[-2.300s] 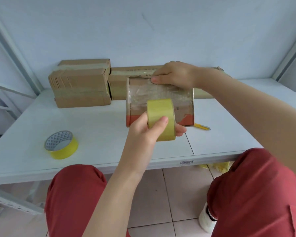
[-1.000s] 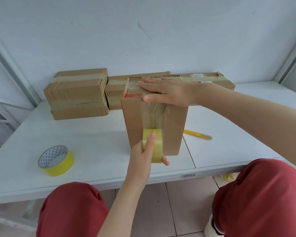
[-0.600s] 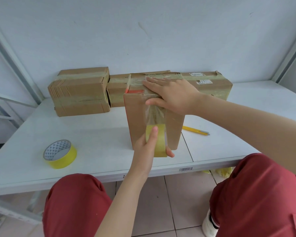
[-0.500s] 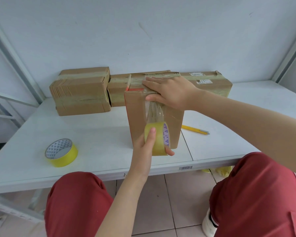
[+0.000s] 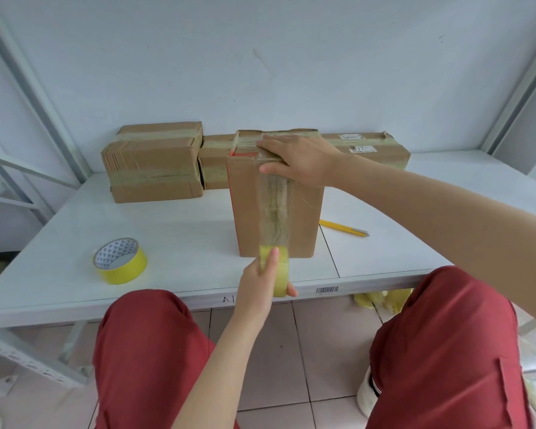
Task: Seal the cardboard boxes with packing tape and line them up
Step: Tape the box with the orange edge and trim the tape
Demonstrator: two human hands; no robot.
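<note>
A brown cardboard box (image 5: 304, 218) stands upright on the white table (image 5: 183, 243), near its front edge. My right hand (image 5: 300, 157) lies over the box's top front edge, fingers on top and thumb pressing the tape's end against the front face. My left hand (image 5: 260, 283) grips a yellow tape roll (image 5: 277, 274) below the box's front, at the table edge. A clear strip of tape (image 5: 274, 209) runs taut from my right thumb down the front face to the roll.
Three taped boxes stand in a row along the back wall: a left box (image 5: 155, 162), a middle box (image 5: 214, 162) and a long box (image 5: 369, 148). A second yellow tape roll (image 5: 119, 260) lies front left. A yellow utility knife (image 5: 342, 228) lies right of the box.
The box was turned from lying tilted to standing upright. My left hand has pulled the roll down the front face towards me, so the strip is longer. My right hand stays on the top edge.
</note>
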